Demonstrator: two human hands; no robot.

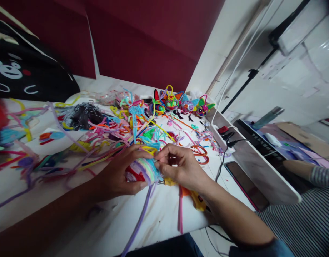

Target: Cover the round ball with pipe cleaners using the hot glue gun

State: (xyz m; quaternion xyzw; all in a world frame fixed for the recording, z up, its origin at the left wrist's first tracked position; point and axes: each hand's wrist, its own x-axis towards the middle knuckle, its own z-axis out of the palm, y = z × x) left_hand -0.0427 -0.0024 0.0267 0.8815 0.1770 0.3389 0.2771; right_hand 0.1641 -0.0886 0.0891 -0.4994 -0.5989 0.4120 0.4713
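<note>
My left hand [126, 175] is wrapped round a striped pipe-cleaner figure [144, 169] in purple, green, blue and red. At its right side, my right hand [177, 164] pinches with thumb and forefinger; what lies between the tips is too small to make out. From below the figure a long purple pipe cleaner [140, 223] trails to the table's front edge. Under my right hand and forearm lies a yellow glue gun [198, 200], partly hidden. Orange-handled scissors [202, 154] rest just beyond the right hand.
Loose pipe cleaners [113, 128] cover the left and middle of the table. Finished pipe-cleaner animal heads [172, 102] stand at the back. A phone [246, 185] lies at right beside the table's raised edge [263, 171]. A black bag [33, 67] sits back left; a person in stripes [303, 221] is at right.
</note>
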